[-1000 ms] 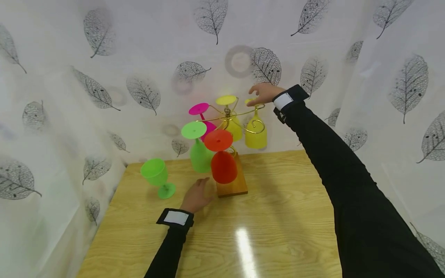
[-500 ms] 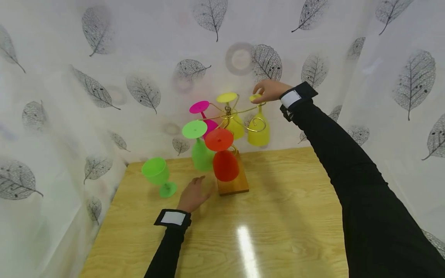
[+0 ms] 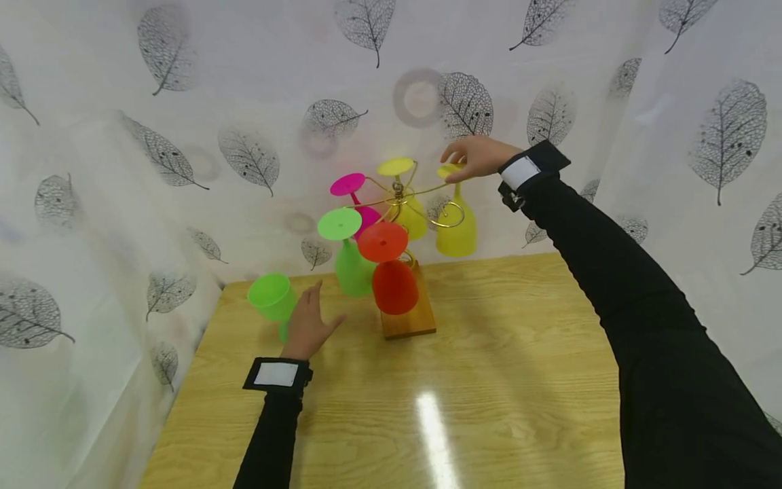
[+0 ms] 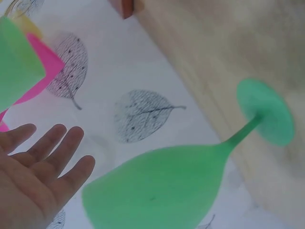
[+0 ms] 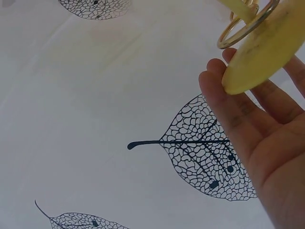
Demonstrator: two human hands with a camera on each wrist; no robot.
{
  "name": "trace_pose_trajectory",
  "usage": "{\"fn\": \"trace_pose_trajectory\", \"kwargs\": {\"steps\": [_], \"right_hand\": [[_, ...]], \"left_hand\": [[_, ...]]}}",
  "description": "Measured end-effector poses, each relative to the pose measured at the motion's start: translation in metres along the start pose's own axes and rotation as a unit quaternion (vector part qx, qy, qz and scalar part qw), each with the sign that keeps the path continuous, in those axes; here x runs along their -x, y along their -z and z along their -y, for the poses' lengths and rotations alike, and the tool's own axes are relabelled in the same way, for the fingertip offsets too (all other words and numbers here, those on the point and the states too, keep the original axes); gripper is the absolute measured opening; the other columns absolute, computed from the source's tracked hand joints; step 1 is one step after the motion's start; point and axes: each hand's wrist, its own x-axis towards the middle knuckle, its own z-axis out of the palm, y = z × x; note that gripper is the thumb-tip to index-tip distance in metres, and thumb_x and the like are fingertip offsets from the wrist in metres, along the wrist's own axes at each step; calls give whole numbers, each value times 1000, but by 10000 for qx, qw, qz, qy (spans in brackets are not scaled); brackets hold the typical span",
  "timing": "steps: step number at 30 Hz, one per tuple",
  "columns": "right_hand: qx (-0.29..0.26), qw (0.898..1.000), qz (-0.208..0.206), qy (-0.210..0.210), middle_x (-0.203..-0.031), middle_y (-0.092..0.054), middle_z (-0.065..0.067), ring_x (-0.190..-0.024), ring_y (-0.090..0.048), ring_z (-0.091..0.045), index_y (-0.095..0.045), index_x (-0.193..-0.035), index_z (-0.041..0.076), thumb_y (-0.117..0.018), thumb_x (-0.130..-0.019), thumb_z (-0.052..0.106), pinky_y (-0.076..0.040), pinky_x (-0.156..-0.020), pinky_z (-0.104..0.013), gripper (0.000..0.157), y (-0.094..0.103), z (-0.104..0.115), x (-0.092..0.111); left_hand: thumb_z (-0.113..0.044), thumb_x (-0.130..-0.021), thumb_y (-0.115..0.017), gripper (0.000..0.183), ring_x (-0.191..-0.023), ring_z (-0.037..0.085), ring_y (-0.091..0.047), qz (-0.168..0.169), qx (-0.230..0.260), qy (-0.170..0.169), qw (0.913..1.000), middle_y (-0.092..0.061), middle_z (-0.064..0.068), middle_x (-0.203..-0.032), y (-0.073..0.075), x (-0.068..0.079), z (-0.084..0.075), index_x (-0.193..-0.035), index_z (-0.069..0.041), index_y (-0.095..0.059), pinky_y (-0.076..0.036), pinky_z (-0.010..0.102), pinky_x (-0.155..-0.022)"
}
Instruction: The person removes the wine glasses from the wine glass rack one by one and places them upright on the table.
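Foot uppermost, the right yellow goblet hung at the right of the rack, and my right hand held it by that foot, thumb and fingers bent about the rim. From the right wrist I saw gold wire close by its stem.

My left hand was wide open, fingers straight and thumb out to the side, with nothing in its grasp. It was just beside the standing green goblet, hiding part of its foot from above; I couldn't tell whether a finger touched the bowl. That goblet stood mouth up on the surface, left of the rack.

Also upside down on the rack were the red goblet in front, the hanging green goblet to its left, and the pink goblet and rear yellow goblet behind. Its wooden base rested toward the back edge, before a white sheet printed with dark leaves.
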Motion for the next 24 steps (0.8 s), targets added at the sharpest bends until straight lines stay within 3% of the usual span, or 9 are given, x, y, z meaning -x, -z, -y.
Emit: {"fn": "trace_pose_trajectory", "kwargs": {"steps": [8, 14, 19, 24], "right_hand": [[-113, 9998, -4, 175, -132, -53, -24, -122, -51, -38, -52, -130, 7, -64, -87, 32, -45, -100, -48, 52, 4, 19, -11], [-51, 9999, -64, 139, -132, -53, -25, -120, -51, -39, -52, -130, 7, -63, -88, 32, -44, -100, -49, 50, 6, 29, -27], [-25, 9998, -101, -188, -133, -52, -26, -122, -49, -40, -53, -129, 5, -63, -88, 31, -43, -101, -50, 49, 3, 24, -39], [83, 9987, -226, -453, -133, -50, -25, -122, -48, -40, -53, -128, 3, -62, -88, 32, -43, -100, -51, 50, 2, 4, -40]], "left_hand": [[-49, -78, -70, 96, -127, 42, -42, -290, -281, -243, 9989, -36, 26, -142, 26, -11, -9, -147, 0, -24, -40, 54, -103], [-55, -77, -69, 100, -130, 43, -38, -164, -329, -235, 9990, -34, 27, -145, 31, -12, -15, -148, -1, -22, -36, 56, -106], [-56, -76, -69, 102, -129, 43, -41, -81, -333, -275, 9990, -35, 27, -145, 30, -7, -20, -148, -1, -22, -38, 54, -106], [-55, -76, -69, 102, -130, 43, -40, -66, -328, -300, 9990, -35, 27, -145, 29, 0, -22, -148, 0, -21, -37, 54, -106]]}}
